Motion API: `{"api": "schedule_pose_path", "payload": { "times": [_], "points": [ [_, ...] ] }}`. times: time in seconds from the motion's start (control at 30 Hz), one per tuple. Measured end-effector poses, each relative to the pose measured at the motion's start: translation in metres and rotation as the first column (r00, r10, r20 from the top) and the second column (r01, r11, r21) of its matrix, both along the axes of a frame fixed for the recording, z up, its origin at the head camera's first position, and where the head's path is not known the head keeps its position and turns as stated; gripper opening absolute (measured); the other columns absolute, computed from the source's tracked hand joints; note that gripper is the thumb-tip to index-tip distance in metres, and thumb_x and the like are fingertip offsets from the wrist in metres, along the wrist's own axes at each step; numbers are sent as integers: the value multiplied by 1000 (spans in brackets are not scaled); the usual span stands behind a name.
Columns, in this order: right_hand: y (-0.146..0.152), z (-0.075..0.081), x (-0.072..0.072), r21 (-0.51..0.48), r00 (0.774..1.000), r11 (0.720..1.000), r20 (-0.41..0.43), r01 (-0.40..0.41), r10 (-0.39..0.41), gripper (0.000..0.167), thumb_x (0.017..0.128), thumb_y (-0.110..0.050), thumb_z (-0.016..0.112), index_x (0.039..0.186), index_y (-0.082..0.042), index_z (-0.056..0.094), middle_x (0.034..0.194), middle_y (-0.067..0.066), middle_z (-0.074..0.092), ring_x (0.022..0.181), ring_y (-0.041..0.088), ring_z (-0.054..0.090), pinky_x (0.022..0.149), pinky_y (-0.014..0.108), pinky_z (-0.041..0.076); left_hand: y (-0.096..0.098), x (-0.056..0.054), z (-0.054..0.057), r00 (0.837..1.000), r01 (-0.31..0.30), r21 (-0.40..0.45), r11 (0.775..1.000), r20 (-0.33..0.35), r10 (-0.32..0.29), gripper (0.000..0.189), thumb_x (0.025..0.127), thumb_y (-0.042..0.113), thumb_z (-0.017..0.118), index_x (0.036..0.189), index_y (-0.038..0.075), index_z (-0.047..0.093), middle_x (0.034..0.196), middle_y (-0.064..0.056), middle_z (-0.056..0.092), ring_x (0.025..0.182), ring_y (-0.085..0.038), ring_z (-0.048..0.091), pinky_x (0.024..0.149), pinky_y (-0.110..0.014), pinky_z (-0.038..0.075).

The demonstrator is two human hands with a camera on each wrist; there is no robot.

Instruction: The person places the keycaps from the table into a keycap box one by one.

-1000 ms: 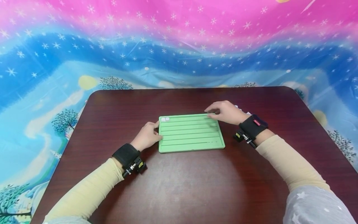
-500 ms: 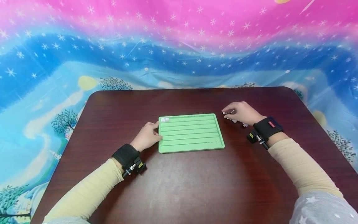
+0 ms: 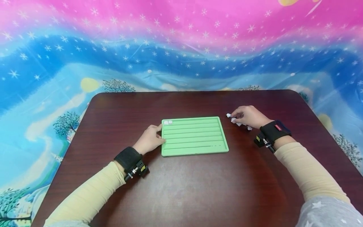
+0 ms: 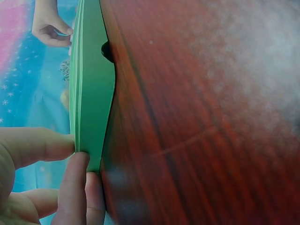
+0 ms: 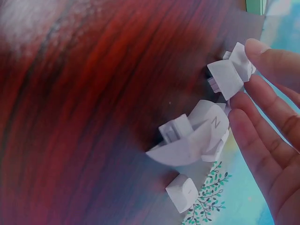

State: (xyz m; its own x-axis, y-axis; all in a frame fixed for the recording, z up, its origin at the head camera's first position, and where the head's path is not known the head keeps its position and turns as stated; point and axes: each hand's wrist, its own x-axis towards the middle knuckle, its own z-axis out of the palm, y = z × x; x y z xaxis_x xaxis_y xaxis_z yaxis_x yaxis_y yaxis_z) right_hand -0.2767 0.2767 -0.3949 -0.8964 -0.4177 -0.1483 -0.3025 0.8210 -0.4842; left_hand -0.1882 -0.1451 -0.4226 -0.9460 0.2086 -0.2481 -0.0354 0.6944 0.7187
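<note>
A light green tray [image 3: 195,134] with raised horizontal ridges lies on the table. Two small white tiles [image 3: 168,122] sit side by side in its far left corner. My left hand [image 3: 148,138] holds the tray's left edge; the left wrist view shows fingers against its rim and side. Right of the tray, my right hand [image 3: 249,116] pinches a white tile [image 5: 241,61] between thumb and fingers. Other loose white tiles lie close by in a row, among them one marked N [image 5: 213,123] and one lying apart [image 5: 182,193]. Small tabs stick out from some tiles.
Everything rests on a dark red-brown wooden table [image 3: 181,189]. A snowflake-patterned curtain [image 3: 181,47] hangs right behind its far edge and down both sides. Each wrist wears a black strap with a small camera.
My right hand has moved from above the tray's far right corner out to the loose tiles and now pinches there. The left hand keeps its place on the tray's edge.
</note>
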Motion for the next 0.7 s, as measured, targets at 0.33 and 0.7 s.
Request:
{"api": "schedule_pose_path", "payload": {
  "times": [0.33, 0.7],
  "points": [
    [-2, -1, -1, 14, 1000, 1000, -14, -12, 12, 24, 96, -6, 72, 119, -2, 75, 114, 16, 65, 65, 21, 56, 61, 36, 47, 1, 1, 1, 1000, 13, -2, 1000, -16, -13, 77, 95, 6, 72, 158, -5, 29, 148, -28, 40, 94, -24, 59, 77, -33, 49],
    [-3, -5, -3, 44, 995, 996, -64, -73, 76, 22, 93, -2, 74, 115, -1, 77, 109, 12, 68, 91, 24, 63, 80, 43, 51, -1, 2, 2, 1000, 18, 8, 1000, -24, -18, 76, 95, 4, 70, 157, -6, 29, 143, -28, 42, 91, -23, 60, 77, -34, 50]
  ]
}}
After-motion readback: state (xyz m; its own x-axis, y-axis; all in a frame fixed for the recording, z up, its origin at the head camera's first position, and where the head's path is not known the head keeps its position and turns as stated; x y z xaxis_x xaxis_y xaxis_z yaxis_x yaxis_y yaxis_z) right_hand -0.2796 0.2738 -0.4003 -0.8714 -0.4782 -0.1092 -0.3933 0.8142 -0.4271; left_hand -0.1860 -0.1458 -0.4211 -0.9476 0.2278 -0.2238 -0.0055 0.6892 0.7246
